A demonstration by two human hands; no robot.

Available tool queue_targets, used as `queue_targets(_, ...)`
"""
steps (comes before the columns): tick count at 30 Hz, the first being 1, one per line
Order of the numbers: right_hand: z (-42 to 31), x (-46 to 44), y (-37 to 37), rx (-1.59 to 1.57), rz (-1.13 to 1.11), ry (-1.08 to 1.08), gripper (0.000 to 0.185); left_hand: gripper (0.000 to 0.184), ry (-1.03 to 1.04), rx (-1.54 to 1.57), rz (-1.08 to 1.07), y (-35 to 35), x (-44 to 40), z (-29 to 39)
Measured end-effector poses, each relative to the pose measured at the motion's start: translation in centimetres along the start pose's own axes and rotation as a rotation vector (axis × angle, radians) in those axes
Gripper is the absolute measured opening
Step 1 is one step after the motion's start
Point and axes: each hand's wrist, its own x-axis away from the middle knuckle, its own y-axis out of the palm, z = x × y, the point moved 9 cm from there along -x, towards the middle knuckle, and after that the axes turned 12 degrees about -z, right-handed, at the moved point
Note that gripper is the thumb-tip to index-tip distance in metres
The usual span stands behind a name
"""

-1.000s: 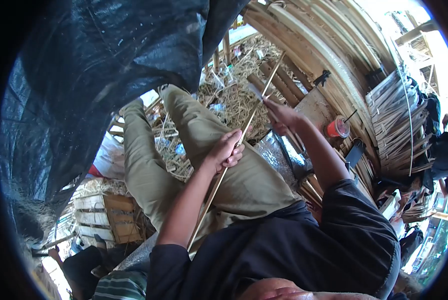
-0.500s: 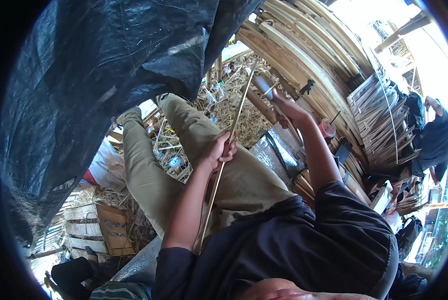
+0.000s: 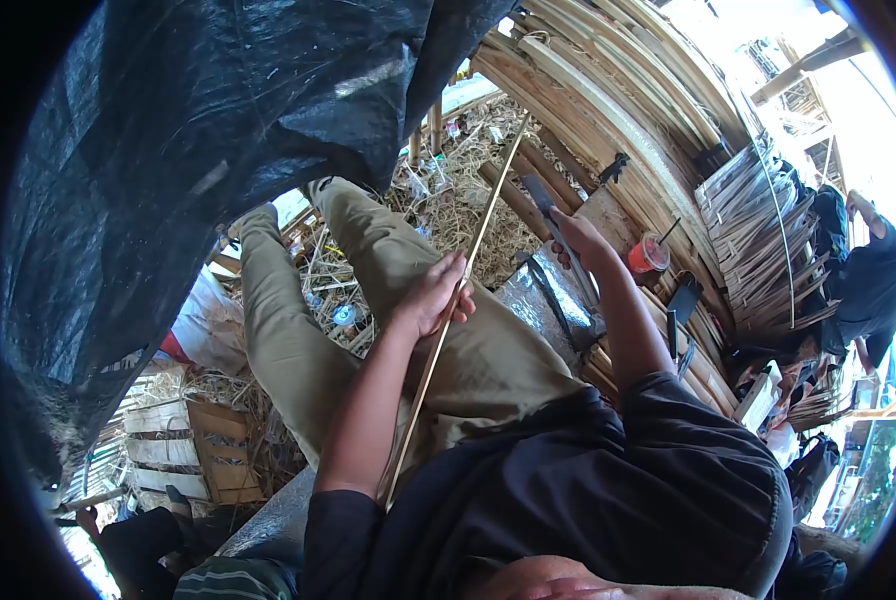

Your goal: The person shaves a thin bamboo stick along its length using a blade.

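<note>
My left hand point(image 3: 436, 296) is closed round a long, thin bamboo strip point(image 3: 488, 215), above my thigh. The strip runs from beside my left forearm up past the hand to a tip over the littered ground. My right hand point(image 3: 580, 245) is wrapped round the handle of a knife point(image 3: 540, 196) with a dark, broad blade. The blade lies to the right of the strip, apart from it. Part of the handle sticks out below my right hand.
Stacked bamboo slats point(image 3: 628, 110) and a bundle of thin strips point(image 3: 753, 225) stand at the right. A red cup point(image 3: 648, 254) with a straw is near my right forearm. A black tarp point(image 3: 208, 170) hangs at the left, above a wooden crate point(image 3: 193, 450). People are at both sides.
The knife has moved off the strip, and its blade now points up and left. My left hand still holds the strip, which has shifted slightly.
</note>
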Motion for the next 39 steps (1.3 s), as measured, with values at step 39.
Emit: queue_targets(39, -2.3, -8.7, 0.1, 0.686, 0.194, -0.126, 0.076, 0.031, -0.239, 0.306, -0.202, 2.1, -1.7, -1.7)
